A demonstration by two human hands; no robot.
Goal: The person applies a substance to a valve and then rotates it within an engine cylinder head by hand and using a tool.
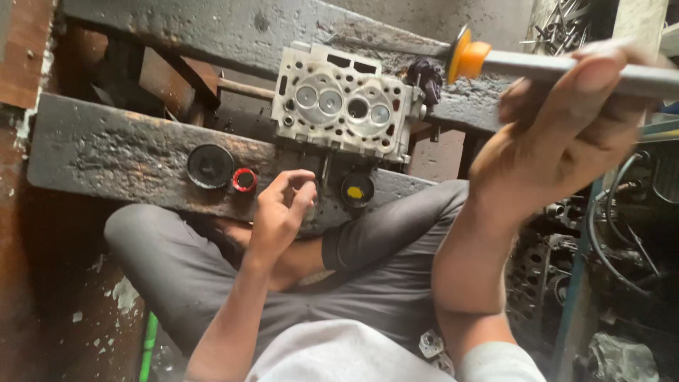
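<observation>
A grey metal cylinder head [344,101] with round valve seats rests across two dark, grimy beams [120,152]. My right hand [559,134] is raised near the camera and grips a grey stick tool [566,67] with an orange suction cup [465,56] at its end, close to the cylinder head's right edge. My left hand [281,212] hovers just below the head, fingers pinched together; whether something small is between them cannot be told. A black tin with yellow paste [357,189] lies beside that hand.
A black round lid [210,166] and a small red cap [245,180] lie on the near beam. My crossed legs in grey trousers [177,262] sit under it. Engine parts, hoses and a perforated metal piece [530,276] crowd the right side. Scrap metal bits [562,25] lie top right.
</observation>
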